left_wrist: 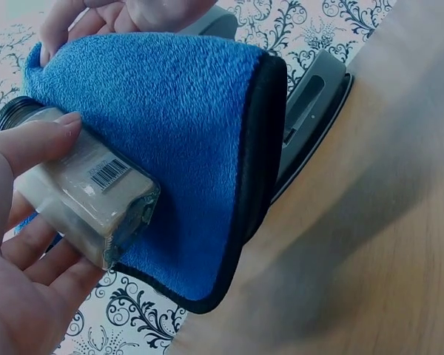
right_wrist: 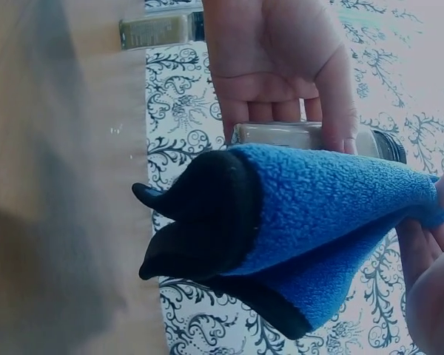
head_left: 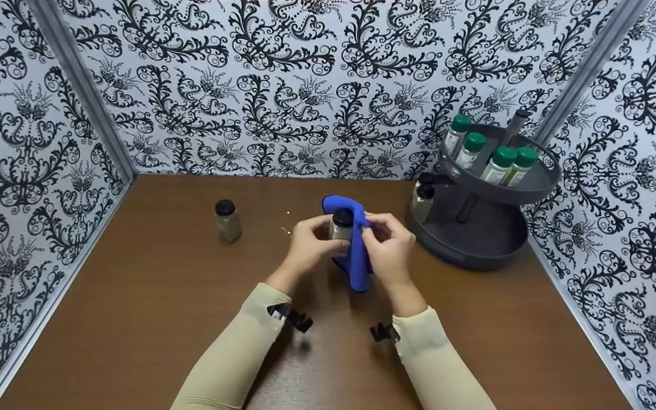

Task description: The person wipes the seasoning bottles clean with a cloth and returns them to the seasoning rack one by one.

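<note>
My left hand grips a spice jar with a black lid, thumb on one side and fingers round the other. In the left wrist view the jar shows pale contents and a barcode label. A blue cloth with dark edging hangs folded from my right hand, which pinches it near the top. The cloth lies right against the jar's side, and in the right wrist view the cloth covers part of the jar. Both hands are above the middle of the table.
Another black-lidded jar stands on the wooden table to the left. Small pale crumbs lie nearby. At the right, a dark two-tier rack bears several green-lidded jars above and black-lidded jars below. Patterned walls surround the table.
</note>
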Demonstrator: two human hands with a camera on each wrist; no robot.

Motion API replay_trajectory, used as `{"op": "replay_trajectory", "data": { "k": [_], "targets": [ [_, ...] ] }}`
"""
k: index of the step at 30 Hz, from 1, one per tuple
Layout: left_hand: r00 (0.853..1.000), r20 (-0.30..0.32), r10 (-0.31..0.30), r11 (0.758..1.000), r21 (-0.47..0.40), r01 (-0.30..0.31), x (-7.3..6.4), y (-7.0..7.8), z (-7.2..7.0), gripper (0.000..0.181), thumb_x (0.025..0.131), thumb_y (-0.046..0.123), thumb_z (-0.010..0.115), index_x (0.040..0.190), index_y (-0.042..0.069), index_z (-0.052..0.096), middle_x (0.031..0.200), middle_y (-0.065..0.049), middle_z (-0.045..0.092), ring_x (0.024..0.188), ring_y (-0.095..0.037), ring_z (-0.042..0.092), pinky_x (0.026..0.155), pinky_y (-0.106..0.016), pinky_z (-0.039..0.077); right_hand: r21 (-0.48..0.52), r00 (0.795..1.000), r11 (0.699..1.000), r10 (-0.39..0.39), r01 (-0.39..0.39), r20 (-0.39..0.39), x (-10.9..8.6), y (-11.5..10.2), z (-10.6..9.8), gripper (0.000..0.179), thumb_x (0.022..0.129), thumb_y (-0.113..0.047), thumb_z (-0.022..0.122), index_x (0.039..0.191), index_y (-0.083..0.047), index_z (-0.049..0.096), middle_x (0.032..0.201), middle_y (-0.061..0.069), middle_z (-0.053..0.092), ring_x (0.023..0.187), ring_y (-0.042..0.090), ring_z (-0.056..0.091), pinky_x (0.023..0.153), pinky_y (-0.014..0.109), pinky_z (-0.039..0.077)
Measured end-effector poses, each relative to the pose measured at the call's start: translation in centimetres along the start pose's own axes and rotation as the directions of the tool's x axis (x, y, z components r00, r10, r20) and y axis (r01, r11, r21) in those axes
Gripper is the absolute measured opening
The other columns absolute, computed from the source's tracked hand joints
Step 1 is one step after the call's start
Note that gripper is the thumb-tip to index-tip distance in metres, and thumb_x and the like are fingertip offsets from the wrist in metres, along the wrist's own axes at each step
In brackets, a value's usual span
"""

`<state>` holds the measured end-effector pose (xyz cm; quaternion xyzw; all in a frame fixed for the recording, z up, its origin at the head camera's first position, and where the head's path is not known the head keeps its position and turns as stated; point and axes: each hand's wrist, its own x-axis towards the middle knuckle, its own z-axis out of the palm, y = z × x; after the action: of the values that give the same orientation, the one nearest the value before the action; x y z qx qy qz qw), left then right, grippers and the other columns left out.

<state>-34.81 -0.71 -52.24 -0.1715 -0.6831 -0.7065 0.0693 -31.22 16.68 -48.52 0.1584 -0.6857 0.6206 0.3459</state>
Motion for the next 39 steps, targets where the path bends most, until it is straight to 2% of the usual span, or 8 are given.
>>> {"op": "replay_trajectory", "data": {
  "k": [4,9,11,19,25,33,36,39],
  "targets": [
    [1.000,-0.001,-0.009,1.000,-0.030,0.009,0.1,0.0,-0.1,0.050,0.074,-0.001,0.092,0.122,0.001,0.077,0.103,-0.015,0.078,0.088,-0.017,0.074,0.080,-0.034,0.065,-0.057,1.000,0.998,0.008,-0.008,0.005,-0.1,0.4,0.3,0.021,0.080,0.018,0.075,0.093,0.001,0.078,0.099,0.016,0.082,0.084,0.013,0.077,0.072,0.020,0.061],
    [1.000,-0.001,0.003,0.998,-0.058,-0.003,0.1,0.3,-0.2,0.049,0.074,-0.005,0.091,0.121,0.000,0.077,0.100,-0.012,0.078,0.087,-0.016,0.074,0.079,-0.034,0.066,-0.116,0.999,0.992,0.044,-0.041,0.025,-0.4,1.3,0.4,0.019,0.080,0.015,0.076,0.091,0.000,0.079,0.097,0.015,0.082,0.082,0.018,0.077,0.071,0.015,0.058],
    [1.000,-0.006,0.010,0.997,-0.070,-0.010,0.1,0.5,-0.3,0.049,0.074,-0.005,0.090,0.121,0.000,0.077,0.099,-0.010,0.079,0.087,-0.016,0.074,0.079,-0.033,0.066,-0.129,0.997,0.990,0.066,-0.060,0.043,-0.5,1.5,0.5,0.017,0.081,0.012,0.078,0.091,-0.002,0.079,0.096,0.013,0.082,0.081,0.021,0.077,0.071,0.015,0.058],
    [0.999,-0.030,0.040,0.986,-0.162,-0.044,0.1,1.6,-1.0,0.048,0.076,-0.002,0.090,0.122,0.003,0.077,0.101,-0.011,0.079,0.091,-0.020,0.073,0.081,-0.032,0.064,-0.213,0.981,0.971,0.137,-0.106,0.136,-0.9,1.8,0.9,0.021,0.080,0.008,0.073,0.092,-0.007,0.081,0.092,0.009,0.082,0.081,0.017,0.077,0.072,0.019,0.061],
    [0.996,-0.068,0.061,0.984,-0.163,-0.072,0.3,2.0,-1.4,0.049,0.074,-0.001,0.092,0.120,0.003,0.078,0.098,-0.010,0.080,0.089,-0.023,0.073,0.080,-0.030,0.062,-0.223,0.964,0.964,0.191,-0.148,0.185,-1.1,2.1,1.1,0.019,0.079,0.006,0.072,0.089,-0.007,0.081,0.092,0.009,0.082,0.084,0.015,0.077,0.073,0.020,0.061],
    [0.993,-0.094,0.068,0.985,-0.152,-0.082,0.3,2.2,-1.6,0.048,0.073,-0.003,0.092,0.119,0.003,0.079,0.094,-0.008,0.079,0.085,-0.019,0.072,0.077,-0.029,0.061,-0.231,0.930,0.946,0.279,-0.225,0.237,-1.1,2.4,1.2,0.020,0.078,0.008,0.071,0.087,-0.007,0.080,0.093,0.011,0.081,0.087,0.015,0.076,0.075,0.021,0.061],
    [0.992,-0.102,0.073,0.986,-0.142,-0.087,0.3,2.2,-1.5,0.047,0.074,-0.002,0.091,0.119,0.003,0.079,0.094,-0.007,0.079,0.085,-0.018,0.071,0.076,-0.028,0.060,-0.245,0.926,0.941,0.291,-0.232,0.241,-1.1,2.4,1.2,0.019,0.078,0.006,0.071,0.088,-0.009,0.080,0.093,0.010,0.080,0.086,0.014,0.075,0.075,0.019,0.060],
    [0.993,-0.101,0.065,0.985,-0.152,-0.080,0.3,2.1,-1.5,0.046,0.074,-0.002,0.091,0.118,0.003,0.079,0.094,-0.007,0.079,0.085,-0.019,0.071,0.076,-0.028,0.061,-0.244,0.929,0.941,0.291,-0.235,0.228,-1.1,2.3,1.2,0.018,0.079,0.006,0.073,0.087,-0.008,0.080,0.092,0.009,0.080,0.085,0.013,0.074,0.075,0.018,0.059]
  ]
}}
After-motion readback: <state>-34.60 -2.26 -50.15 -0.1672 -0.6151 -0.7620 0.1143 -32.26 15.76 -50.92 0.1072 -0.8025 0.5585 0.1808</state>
